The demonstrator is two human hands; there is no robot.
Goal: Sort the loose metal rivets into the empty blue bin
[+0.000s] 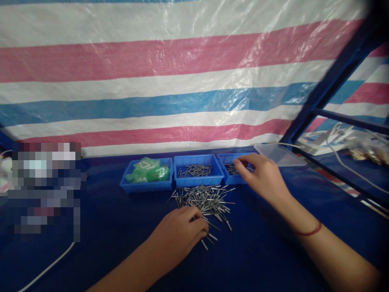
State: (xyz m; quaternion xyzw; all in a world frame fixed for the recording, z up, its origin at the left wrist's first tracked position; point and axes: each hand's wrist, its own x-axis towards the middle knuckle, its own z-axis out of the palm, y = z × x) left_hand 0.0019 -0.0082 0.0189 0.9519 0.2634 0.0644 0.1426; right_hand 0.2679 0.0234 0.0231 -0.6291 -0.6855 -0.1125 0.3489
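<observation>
In the head view, the left hand is seen with its fingers curled inward and the thumb brought close to them, set down at the near edge of a loose pile of metal pins. Pins are touched by these fingers, and a few are seen just beside the fingertips, on the side towards the right hand; whether any pin is gripped cannot be told. The pile itself is spread just beyond the left hand, with its pins pointing in many directions.

The right hand is held over the right-hand tray, its fingers bent and its thumb extended. Part of the tray is hidden by it. How far its fingertips are parted, and whether anything is held between them, cannot be made out. Pins are seen inside this tray, below the thumb. A red wristband is worn behind this hand.

Beyond the pile from the left hand, the middle tray is placed, and more pins are held in it. Farther to the left, the left-hand tray is filled with green bags. Just beyond the right hand, a clear plastic lid is laid. Both hands are backed by a striped sheet, hung beyond the blue table.
</observation>
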